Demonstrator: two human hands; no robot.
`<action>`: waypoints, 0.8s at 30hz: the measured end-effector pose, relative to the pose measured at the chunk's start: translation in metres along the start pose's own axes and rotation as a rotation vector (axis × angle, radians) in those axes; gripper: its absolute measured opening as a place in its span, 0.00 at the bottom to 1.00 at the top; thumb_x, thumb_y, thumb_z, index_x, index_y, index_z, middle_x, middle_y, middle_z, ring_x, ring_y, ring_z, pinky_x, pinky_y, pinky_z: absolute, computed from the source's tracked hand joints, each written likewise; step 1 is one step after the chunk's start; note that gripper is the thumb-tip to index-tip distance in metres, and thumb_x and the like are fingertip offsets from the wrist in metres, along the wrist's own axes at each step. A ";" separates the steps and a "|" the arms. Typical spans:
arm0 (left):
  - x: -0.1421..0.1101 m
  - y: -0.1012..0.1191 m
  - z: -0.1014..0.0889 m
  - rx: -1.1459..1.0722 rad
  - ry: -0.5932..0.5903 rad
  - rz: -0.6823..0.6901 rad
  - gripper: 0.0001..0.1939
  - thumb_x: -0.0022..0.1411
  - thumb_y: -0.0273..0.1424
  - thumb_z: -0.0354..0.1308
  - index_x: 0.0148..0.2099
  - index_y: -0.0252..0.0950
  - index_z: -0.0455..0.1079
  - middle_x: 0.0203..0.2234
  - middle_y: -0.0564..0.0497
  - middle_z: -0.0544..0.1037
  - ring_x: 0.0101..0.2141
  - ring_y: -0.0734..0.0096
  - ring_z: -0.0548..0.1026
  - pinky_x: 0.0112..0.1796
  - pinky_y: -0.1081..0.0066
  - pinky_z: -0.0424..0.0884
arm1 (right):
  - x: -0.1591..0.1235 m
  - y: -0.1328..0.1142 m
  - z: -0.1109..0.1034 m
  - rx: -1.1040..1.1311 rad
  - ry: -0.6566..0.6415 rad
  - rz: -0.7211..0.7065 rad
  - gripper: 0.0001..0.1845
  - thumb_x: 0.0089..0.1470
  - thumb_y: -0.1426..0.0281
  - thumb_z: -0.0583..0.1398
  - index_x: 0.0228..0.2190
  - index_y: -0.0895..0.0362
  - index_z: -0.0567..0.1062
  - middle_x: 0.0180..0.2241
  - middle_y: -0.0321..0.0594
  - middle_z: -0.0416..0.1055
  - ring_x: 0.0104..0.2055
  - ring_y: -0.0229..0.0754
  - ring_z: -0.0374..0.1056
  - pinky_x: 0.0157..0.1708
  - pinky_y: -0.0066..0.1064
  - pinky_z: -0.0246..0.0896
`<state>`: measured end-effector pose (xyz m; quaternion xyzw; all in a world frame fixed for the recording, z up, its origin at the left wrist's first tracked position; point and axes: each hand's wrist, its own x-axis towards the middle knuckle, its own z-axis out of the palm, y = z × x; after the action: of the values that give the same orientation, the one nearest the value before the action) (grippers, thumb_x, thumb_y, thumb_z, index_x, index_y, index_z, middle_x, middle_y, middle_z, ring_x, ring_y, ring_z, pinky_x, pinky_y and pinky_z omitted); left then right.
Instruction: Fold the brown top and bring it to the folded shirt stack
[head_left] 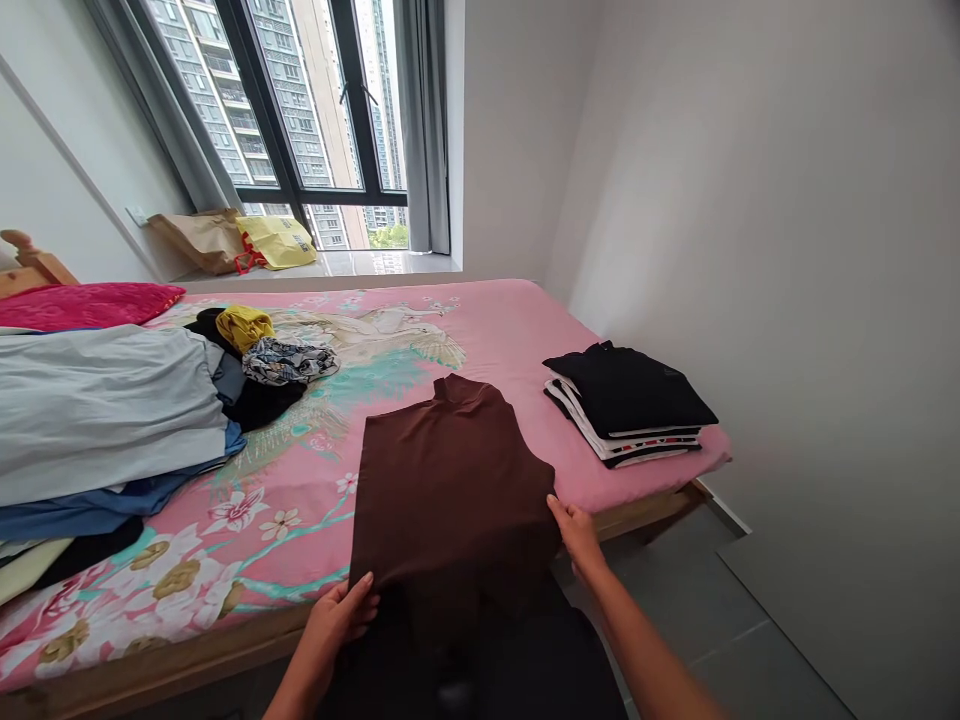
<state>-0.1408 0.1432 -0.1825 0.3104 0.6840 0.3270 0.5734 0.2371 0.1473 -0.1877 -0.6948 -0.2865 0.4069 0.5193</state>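
A dark brown high-collared top (450, 480) lies spread on the bed, its collar pointing away from me. Its lower part hangs over the near edge toward my dark-clothed lap. My left hand (337, 618) pinches the top's left edge near the bed frame. On the opposite side, my right hand (579, 535) grips the right edge with thumb and fingers. The top's left side runs straight, while its right side curves in below the shoulder. Fingertips behind the fabric are partly hidden.
A folded stack of black and white clothes (634, 400) sits at the bed's right corner. Unfolded clothes (112, 410) are heaped on the left, beside a yellow garment (245, 327) and a patterned cloth (289, 361). Bags (277, 242) stand on the windowsill.
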 end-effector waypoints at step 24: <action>-0.025 -0.006 0.005 -0.008 -0.118 0.009 0.30 0.35 0.55 0.64 0.28 0.34 0.65 0.19 0.50 0.75 0.20 0.73 0.71 0.22 0.76 0.59 | 0.046 -0.014 -0.018 -0.583 0.104 -0.099 0.19 0.49 0.56 0.50 0.21 0.55 0.71 0.22 0.43 0.70 0.29 0.47 0.65 0.29 0.33 0.53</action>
<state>-0.1326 0.1204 -0.1736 0.3299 0.6463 0.3135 0.6125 0.2757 0.1801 -0.1843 -0.8198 -0.3977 0.2454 0.3309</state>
